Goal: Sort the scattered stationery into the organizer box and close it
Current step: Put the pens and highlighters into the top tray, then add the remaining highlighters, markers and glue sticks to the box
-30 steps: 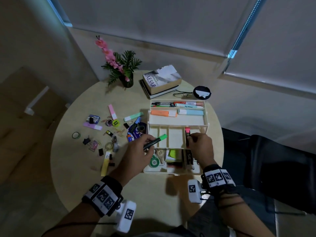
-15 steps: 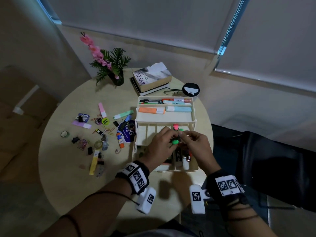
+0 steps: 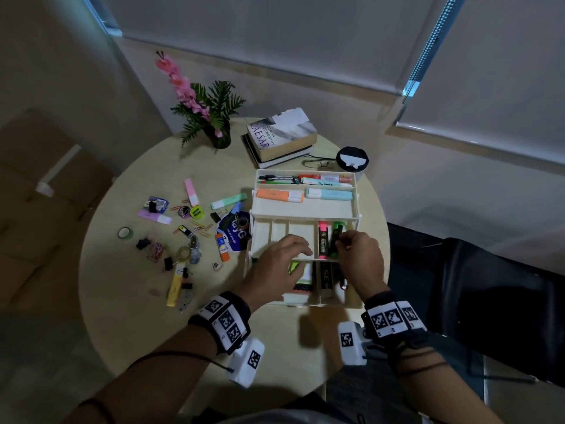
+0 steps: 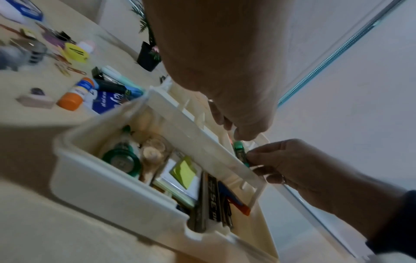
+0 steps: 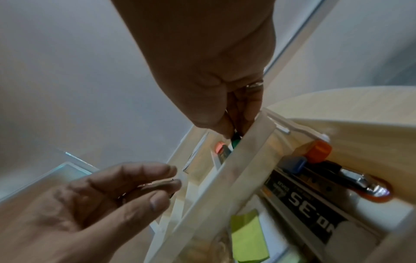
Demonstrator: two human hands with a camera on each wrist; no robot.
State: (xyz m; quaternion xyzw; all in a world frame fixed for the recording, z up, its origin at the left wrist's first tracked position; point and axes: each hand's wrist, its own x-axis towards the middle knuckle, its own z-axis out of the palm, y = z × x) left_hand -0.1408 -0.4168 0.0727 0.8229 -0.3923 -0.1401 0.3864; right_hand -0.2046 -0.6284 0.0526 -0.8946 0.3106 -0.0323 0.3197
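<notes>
The cream organizer box [image 3: 305, 211] stands open in tiers on the round table. In the middle tray's right compartment a green highlighter [image 3: 336, 237] lies beside a pink highlighter [image 3: 323, 237]. My right hand [image 3: 341, 244] pinches the green highlighter's near end; in the right wrist view its fingertips [image 5: 225, 128] close on the green highlighter [image 5: 235, 141]. My left hand [image 3: 301, 247] hovers over the tray's left compartments, its fingers [image 5: 157, 170] loosely extended and holding nothing. The bottom tray [image 4: 108, 185] holds tape, sticky notes and a staple box.
Loose stationery lies left of the box: a pink highlighter [image 3: 191, 195], a mint highlighter [image 3: 228, 201], a glue stick [image 3: 222, 247], a yellow highlighter [image 3: 175, 286], a tape roll [image 3: 125, 232], clips. Books [image 3: 281, 136], a flower pot [image 3: 220, 137] and glasses [image 3: 318, 163] sit behind. A black chair [image 3: 489, 301] stands right.
The green highlighter passed from my left hand to my right and now lies in the tray beside the pink one. My left hand let go and drew back to the left.
</notes>
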